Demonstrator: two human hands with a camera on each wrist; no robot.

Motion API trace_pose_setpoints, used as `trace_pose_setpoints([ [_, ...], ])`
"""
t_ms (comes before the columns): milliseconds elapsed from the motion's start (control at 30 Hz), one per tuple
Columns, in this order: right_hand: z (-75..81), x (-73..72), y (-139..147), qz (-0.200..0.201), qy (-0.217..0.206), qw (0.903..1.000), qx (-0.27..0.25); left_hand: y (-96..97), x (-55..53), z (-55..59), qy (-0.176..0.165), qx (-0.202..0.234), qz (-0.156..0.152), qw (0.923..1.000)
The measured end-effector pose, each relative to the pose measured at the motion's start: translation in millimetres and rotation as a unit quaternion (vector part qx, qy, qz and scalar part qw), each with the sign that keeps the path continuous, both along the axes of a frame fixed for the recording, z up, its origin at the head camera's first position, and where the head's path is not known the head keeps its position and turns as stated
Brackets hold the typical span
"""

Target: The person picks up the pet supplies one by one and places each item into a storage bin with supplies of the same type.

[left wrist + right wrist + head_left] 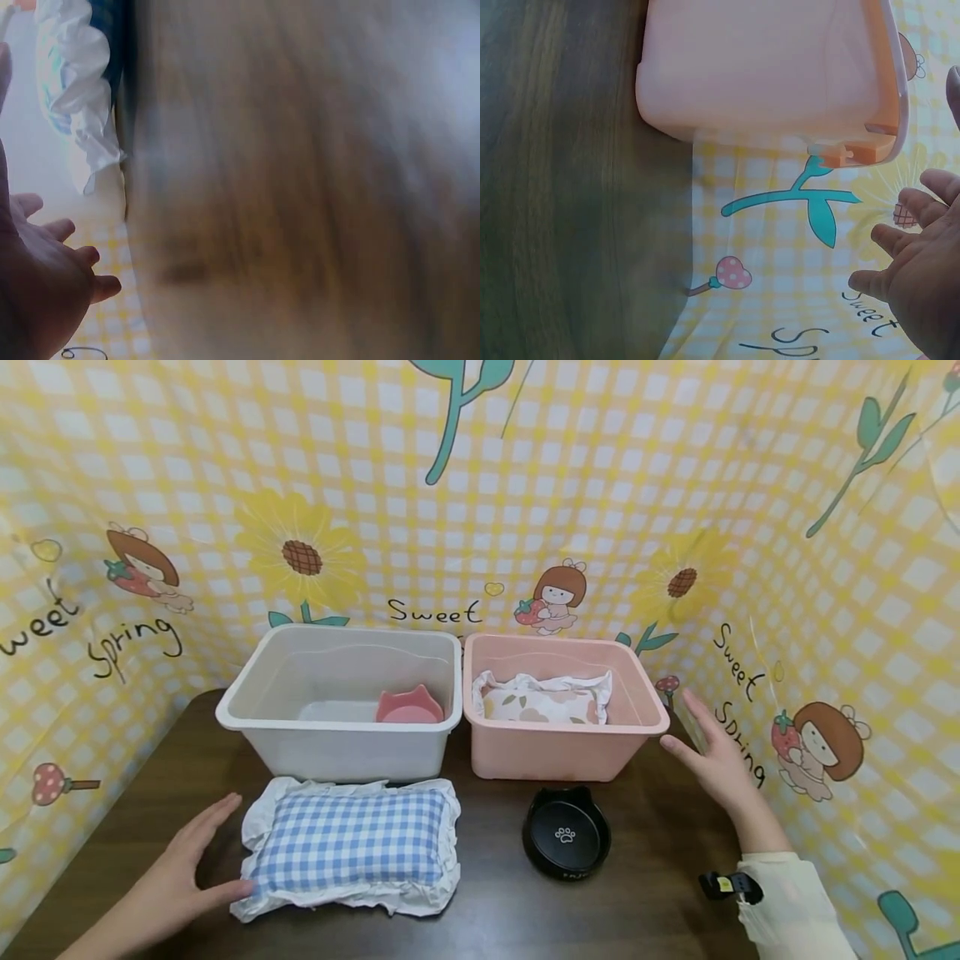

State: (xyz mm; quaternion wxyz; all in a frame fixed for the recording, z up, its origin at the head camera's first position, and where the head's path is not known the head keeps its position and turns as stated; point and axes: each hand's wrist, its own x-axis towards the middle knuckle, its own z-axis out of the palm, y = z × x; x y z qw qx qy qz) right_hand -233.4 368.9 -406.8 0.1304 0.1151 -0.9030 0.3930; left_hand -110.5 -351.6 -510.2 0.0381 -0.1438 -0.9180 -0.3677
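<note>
Yellow-check cloth (pixel 405 518) hangs behind dark table (pixel 491 902). L hand (pixel 168 877) spread wide, thumb at blue-check pillow (pixel 352 839) in front of grey bin (pixel 352 750); can't tell from here if touching. R hand (pixel 716 764) wide too, nr pink bin (pixel 555 756); black bowl (pixel 566 847) in front.

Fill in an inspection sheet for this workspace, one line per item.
Surface: dark wood-grain tabletop
Job's things: blue-checked pillow in front of grey bin; black bowl in front of pink bin; pink bowl inside grey bin; floral pillow inside pink bin
Clutter: nothing seen
Grips: left grip beside the blue-checked pillow, contact unclear; right grip empty, near the pink bin's right end
Cables: nothing seen
Surroundings: yellow-checked printed backdrop behind and on both sides; black device beside right sleeve
</note>
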Motion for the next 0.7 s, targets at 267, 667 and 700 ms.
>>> trace_pose_setpoints([
  [267, -0.2, -15.2, -7.3, 0.000, -0.014, 0.9998, -0.013, 6.9, -4.7, -6.3, -0.021, -0.024, -0.012, 0.9994],
  [667, -6.4, -29.2, -13.6, -0.004, -0.010, 0.9999, -0.007, 17.0, -9.2, -5.2, 0.030, -0.083, 0.008, 0.9961],
  [700, -7.3, -29.5, -13.6, -0.005, -0.012, 0.9999, -0.010, 17.7, -10.0, -4.8, 0.029, -0.084, 0.009, 0.9960],
])
